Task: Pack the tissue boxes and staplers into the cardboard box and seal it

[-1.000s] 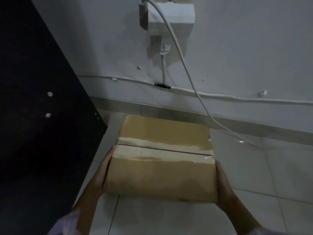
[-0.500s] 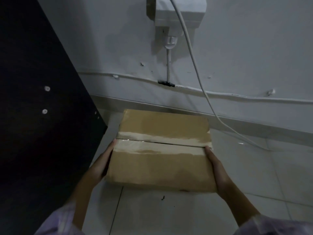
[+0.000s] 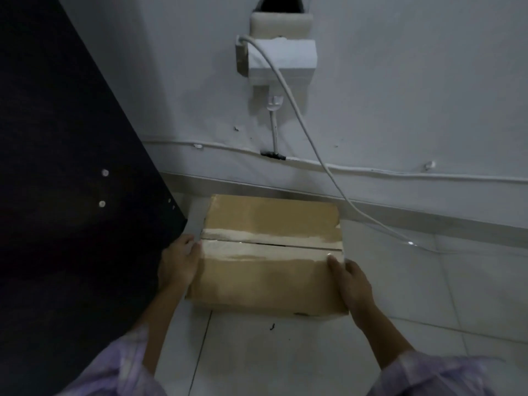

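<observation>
Box (image 3: 268, 270): closed, flaps meeting at a taped seam; it sat on the tiled floor (image 3: 285, 352), close to the wall.
Left hand (image 3: 178, 262): pressed flat against the box's left side, gripping it.
Right hand (image 3: 353, 284): clasped the box's right side, thumb on top.
Panel (image 3: 71, 195): dark, just left of the box.
Cable (image 3: 308, 138): white, hung from a wall unit (image 3: 281, 60) down behind the box.

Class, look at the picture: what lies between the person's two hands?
In the head view, the closed cardboard box fills the stretch, with the left hand on its left side and the right hand on its right.
</observation>
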